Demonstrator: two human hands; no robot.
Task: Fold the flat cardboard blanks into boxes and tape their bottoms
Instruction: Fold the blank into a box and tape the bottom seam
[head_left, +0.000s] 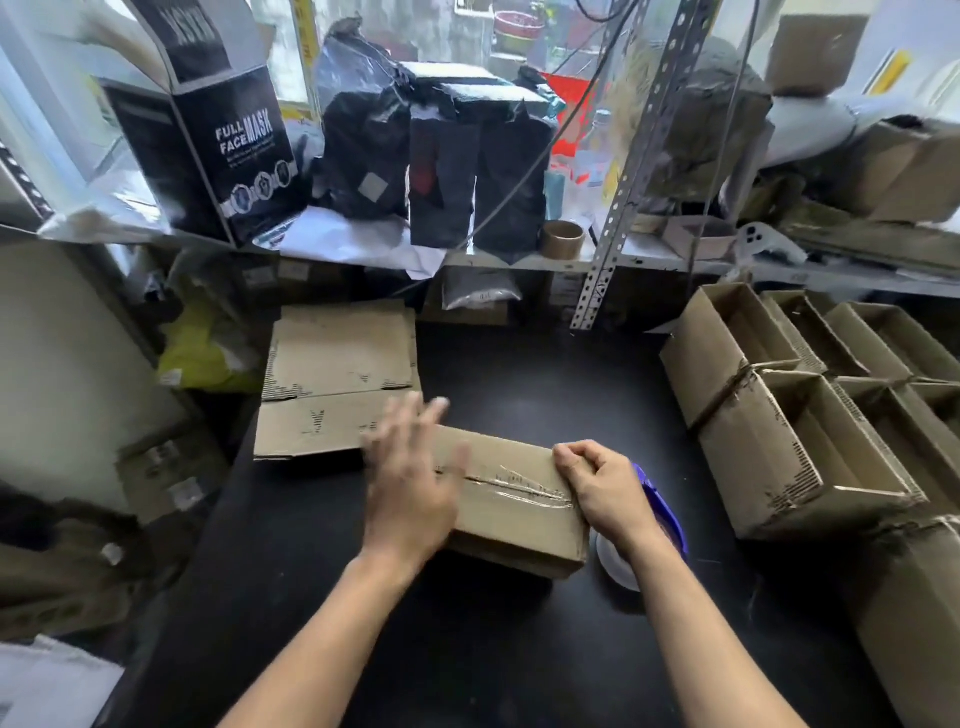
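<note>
Left hand (410, 483) motion-blurred

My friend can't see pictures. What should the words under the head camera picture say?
A person's two hands work on a cardboard box on a black table: the left hand lies flat on its taped seam while the right hand grips a purple tape dispenser at the box's end. Flat cardboard blanks wait behind, and open finished boxes sit to the right.
</note>
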